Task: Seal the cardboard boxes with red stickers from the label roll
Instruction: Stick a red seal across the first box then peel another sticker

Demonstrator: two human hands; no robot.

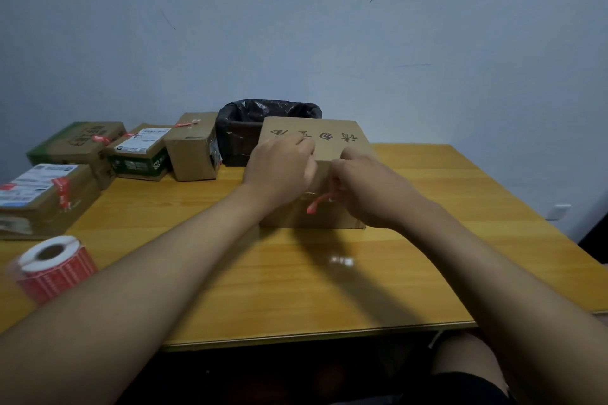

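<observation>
Counter [427, 240]: wooden, beneath both hands.
Cardboard box [332, 138]: under both hands, printed top facing up.
Sealed boxes [79, 145]: far left of left hand.
Label roll [54, 268]: left of left forearm.
Left hand [279, 168]: fingers curled, pressing box top.
Right hand [368, 191]: pinching red sticker [317, 202] at box front.

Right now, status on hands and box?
Left hand pressing box top. Right hand pinching red sticker at front. Nothing obstructing.

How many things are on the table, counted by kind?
Cardboard boxes: 5
Label roll: 1
Bin with black bag: 1
Loose red sticker, held at the front box: 1
Total: 8
</observation>
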